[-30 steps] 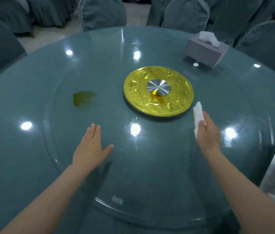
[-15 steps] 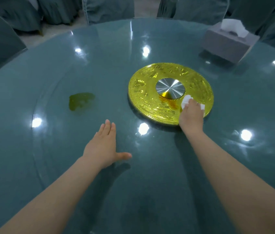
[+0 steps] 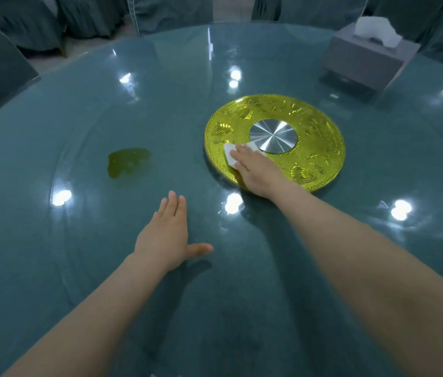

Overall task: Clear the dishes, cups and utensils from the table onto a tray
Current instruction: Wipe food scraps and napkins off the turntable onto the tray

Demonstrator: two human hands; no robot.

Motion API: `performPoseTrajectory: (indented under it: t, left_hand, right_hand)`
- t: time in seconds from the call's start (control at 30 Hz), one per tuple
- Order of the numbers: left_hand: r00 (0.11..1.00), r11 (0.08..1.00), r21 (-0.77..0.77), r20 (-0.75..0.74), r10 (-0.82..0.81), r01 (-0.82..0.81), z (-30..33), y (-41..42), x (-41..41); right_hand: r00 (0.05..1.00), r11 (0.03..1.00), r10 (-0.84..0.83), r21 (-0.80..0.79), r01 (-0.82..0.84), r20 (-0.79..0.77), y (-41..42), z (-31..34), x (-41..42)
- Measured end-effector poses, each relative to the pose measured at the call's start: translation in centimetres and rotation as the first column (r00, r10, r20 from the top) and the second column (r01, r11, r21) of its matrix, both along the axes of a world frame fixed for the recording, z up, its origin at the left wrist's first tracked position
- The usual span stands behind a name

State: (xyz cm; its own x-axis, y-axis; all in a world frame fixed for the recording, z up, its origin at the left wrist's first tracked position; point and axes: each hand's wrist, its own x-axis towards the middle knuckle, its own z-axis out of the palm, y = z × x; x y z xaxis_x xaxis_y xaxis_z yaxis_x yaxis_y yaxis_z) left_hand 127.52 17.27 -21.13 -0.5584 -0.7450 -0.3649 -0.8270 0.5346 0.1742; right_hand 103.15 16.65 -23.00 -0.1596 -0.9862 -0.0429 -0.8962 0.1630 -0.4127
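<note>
White tissue (image 3: 230, 156) now further left on gold disc (image 3: 321, 148) | right hand (image 3: 255, 170) presses it flat-fingered | left hand (image 3: 166, 235) stays open, flat on glass

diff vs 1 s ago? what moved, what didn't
The right hand carried the white tissue from the glass onto the gold disc and now presses it there; the orange smear near the hub is gone. The left hand stays flat on the glass; the green spill and tissue box are unchanged.

Both my arms are bare from the elbow down, with no sleeve in view. My left hand (image 3: 166, 235) and my right hand (image 3: 255, 170) are bare too, without gloves, rings, a watch or a bracelet.
</note>
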Motion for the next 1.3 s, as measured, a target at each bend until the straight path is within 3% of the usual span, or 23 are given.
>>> performPoseTrajectory:
  t: [0.07,0.27,0.47,0.7,0.9,1.3]
  left_hand:
    - [1.0,1.0,0.0,0.005,0.006,-0.006,0.2,0.2,-0.2]
    - [0.996,0.996,0.07,-0.066,0.055,-0.05,0.7,1.3,-0.1]
    - [0.893,0.931,0.347,-0.378,0.245,-0.109,1.4,2.6,2.4]
    - [0.762,0.942,0.203,-0.553,0.337,-0.269,1.1,7.1,10.1]
    - [0.723,0.897,0.236,-0.532,0.441,-0.373,2.3,11.4,17.0]
    - [0.772,0.91,0.288,-0.488,0.409,-0.299,5.8,19.3,19.7]
  right_hand:
    - [0.997,0.997,0.076,-0.004,-0.075,0.013,0.2,-0.3,2.2]
    - [0.992,0.996,0.086,0.029,-0.089,0.093,2.9,0.3,3.3]
    - [0.986,0.995,0.097,-0.008,-0.097,0.135,8.8,0.6,6.8]
    - [0.987,0.988,0.14,0.05,-0.144,0.085,13.4,0.7,13.7]
    - [0.963,0.966,0.244,0.061,-0.252,0.118,17.7,0.6,21.4]
    - [0.982,0.97,0.157,0.169,-0.173,0.104,31.3,2.9,19.5]
